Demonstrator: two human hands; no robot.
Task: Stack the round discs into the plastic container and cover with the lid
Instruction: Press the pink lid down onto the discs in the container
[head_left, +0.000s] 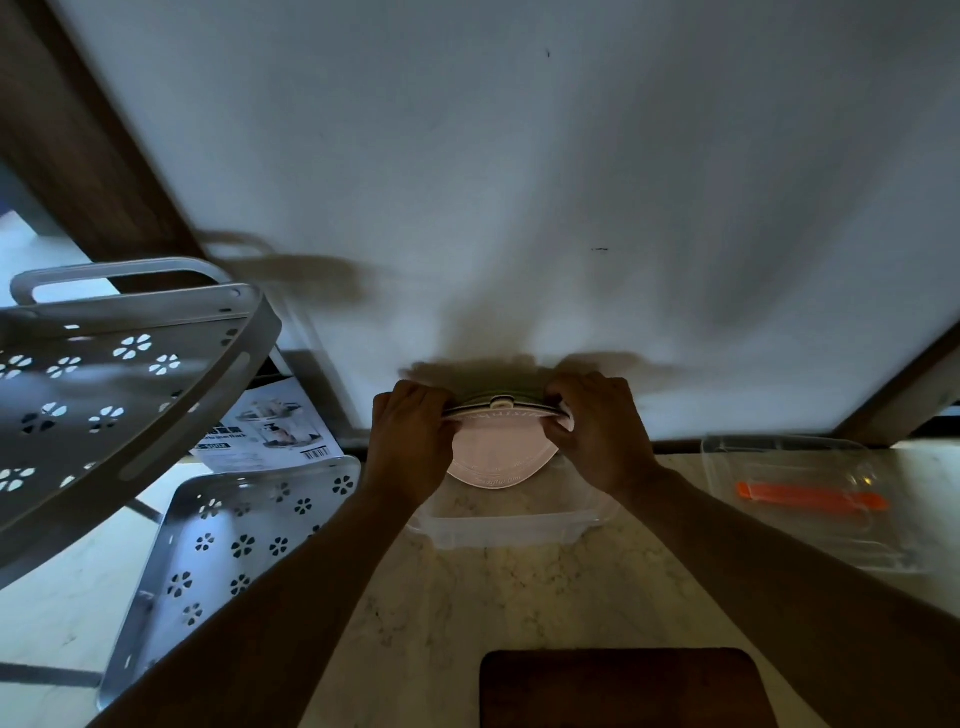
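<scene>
Nearest to me, at six o'clock, lies a dark wooden board (626, 688) on the marble counter (519, 587), clear of the work. Beyond it, at centre, sits the clear plastic container (511, 527), open-topped, against the white wall (519, 182).

Both hands grasp one stack of round discs (501, 447). My left hand (413, 441) clamps the nine o'clock edge and my right hand (602, 431) the three o'clock edge, fingers curled over the top rim. The stack is tilted, pale pink underside facing me, and held over the far part of the container. Whether its lower edge touches the container floor, I cannot tell. How many discs it holds is also unclear; the edges are blurred.

The clear lid (810, 499), with an orange strip (810, 501) showing at it, rests at three o'clock, well apart from the container.

Assessment: placing is under way, covering not yet begun. Recommended handling: keep equal pressure from both sides so the discs do not fan apart, level the stack, centre it between the walls, lower it flat, then release outward. Risk: a disc slipping from the tilted stack.

At nine o'clock stand perforated grey metal trays (156, 395) and a printed leaflet (275, 431), not involved.
</scene>
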